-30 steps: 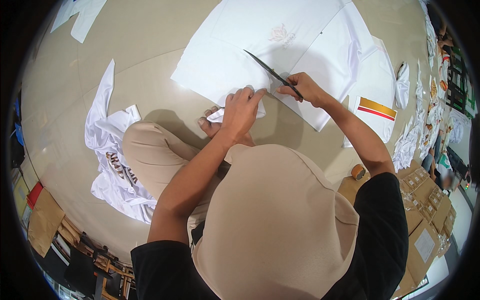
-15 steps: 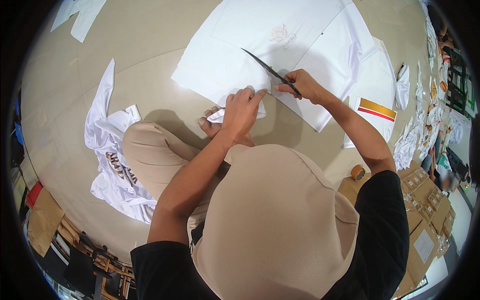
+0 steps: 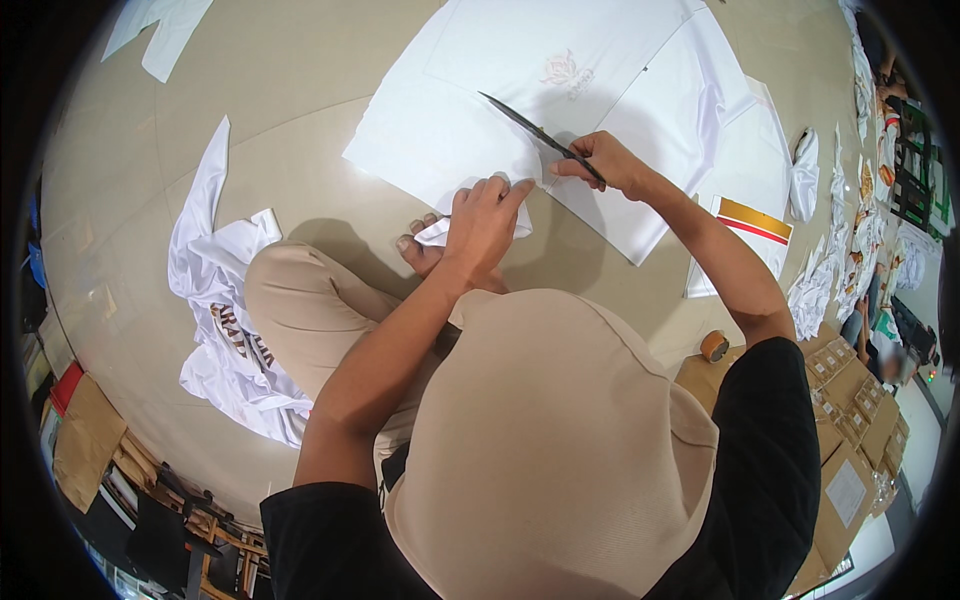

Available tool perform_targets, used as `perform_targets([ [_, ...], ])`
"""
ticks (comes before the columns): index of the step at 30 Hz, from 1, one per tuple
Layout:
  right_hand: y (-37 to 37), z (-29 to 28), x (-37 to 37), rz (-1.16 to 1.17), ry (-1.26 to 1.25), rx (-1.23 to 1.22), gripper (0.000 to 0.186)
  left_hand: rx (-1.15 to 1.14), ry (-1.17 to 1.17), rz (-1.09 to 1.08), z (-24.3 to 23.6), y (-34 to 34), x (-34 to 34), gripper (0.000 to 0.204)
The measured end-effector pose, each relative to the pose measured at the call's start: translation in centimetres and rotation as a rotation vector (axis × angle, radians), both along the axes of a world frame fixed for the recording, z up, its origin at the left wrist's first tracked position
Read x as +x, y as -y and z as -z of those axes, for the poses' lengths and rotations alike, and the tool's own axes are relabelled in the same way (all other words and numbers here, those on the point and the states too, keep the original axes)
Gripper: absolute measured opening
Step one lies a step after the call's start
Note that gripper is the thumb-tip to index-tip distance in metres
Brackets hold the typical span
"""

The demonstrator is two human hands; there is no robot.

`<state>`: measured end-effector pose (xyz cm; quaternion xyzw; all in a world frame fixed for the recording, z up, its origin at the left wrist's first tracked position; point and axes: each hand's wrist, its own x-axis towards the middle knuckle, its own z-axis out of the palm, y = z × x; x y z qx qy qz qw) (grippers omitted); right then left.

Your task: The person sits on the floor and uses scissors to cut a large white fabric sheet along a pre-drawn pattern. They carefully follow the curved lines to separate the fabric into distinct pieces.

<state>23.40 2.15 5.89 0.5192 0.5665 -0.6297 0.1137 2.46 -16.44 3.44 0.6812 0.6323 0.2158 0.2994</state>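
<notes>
A large white fabric piece (image 3: 450, 100) with a pale printed motif lies on the floor. My right hand (image 3: 610, 165) is closed on the handles of long black scissors (image 3: 525, 125), whose blades point up-left over the fabric. My left hand (image 3: 485, 215) has curled fingers on the fabric's lower edge by a folded-back corner (image 3: 437, 232); its thumb is hidden. A bare foot (image 3: 412, 250) is just beneath that corner. Right of the main piece is another white piece (image 3: 735, 275) with a gold-and-red striped rectangle.
Crumpled white garments (image 3: 225, 370) lie left of my bent leg (image 3: 290, 290). A tape roll (image 3: 714, 345) and cardboard boxes (image 3: 855, 400) are at lower right. Rows of white pieces (image 3: 810, 300) run up the right side, near another person (image 3: 865, 310). Paper and stools (image 3: 90, 440) sit lower left.
My right hand with the scissors has shifted slightly up and leftward over the fabric. My left hand stays in place.
</notes>
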Motion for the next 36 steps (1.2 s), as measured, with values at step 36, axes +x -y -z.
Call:
perform_targets([
  [36,-1.5,0.2,-1.4,-0.077,0.003,0.066,0.043,0.001,0.007,-0.010,0.0,0.0,0.1,0.043],
])
